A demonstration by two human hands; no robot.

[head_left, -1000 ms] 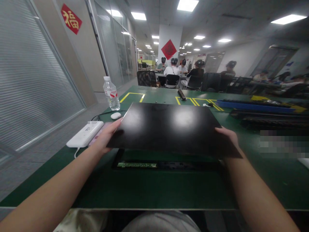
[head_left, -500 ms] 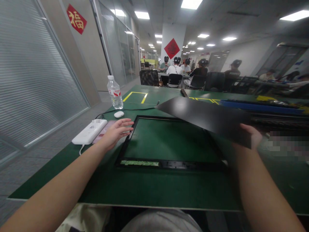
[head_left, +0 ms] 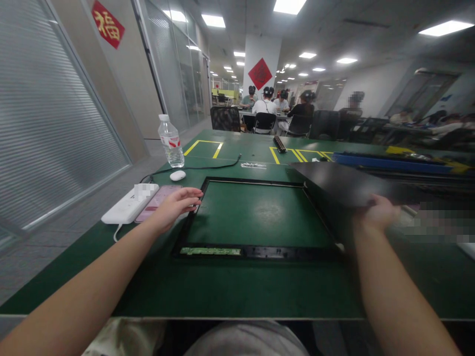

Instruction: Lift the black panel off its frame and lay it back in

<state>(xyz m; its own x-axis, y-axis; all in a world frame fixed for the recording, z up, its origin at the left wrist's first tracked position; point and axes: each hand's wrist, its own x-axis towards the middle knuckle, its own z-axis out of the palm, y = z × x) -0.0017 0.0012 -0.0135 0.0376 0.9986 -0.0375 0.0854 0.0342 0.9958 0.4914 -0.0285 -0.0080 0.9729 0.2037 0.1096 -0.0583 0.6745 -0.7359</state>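
Note:
A thin dark panel [head_left: 334,180], blurred by motion, is gripped at its near edge by my right hand [head_left: 378,212], right of the black rectangular frame [head_left: 289,251]. That frame lies flat on the green table, and the tabletop shows through its middle. A green circuit strip [head_left: 210,251] sits at the left of the frame's near side. My left hand [head_left: 183,202] is at the frame's left side, fingers stretched out and holding nothing; whether the fingertips touch the frame I cannot tell.
On the left are a white power bank [head_left: 129,203], a phone [head_left: 158,200], a small white case [head_left: 177,175] and a water bottle [head_left: 171,141]. A black cable [head_left: 208,167] crosses behind the frame. Long blue and black parts [head_left: 393,165] lie at the right. People sit farther back.
My right hand has carried the dark panel rightward, off the frame, uncovering its far right corner and the table behind. My left hand has stayed beside the frame. The view has shifted slightly.

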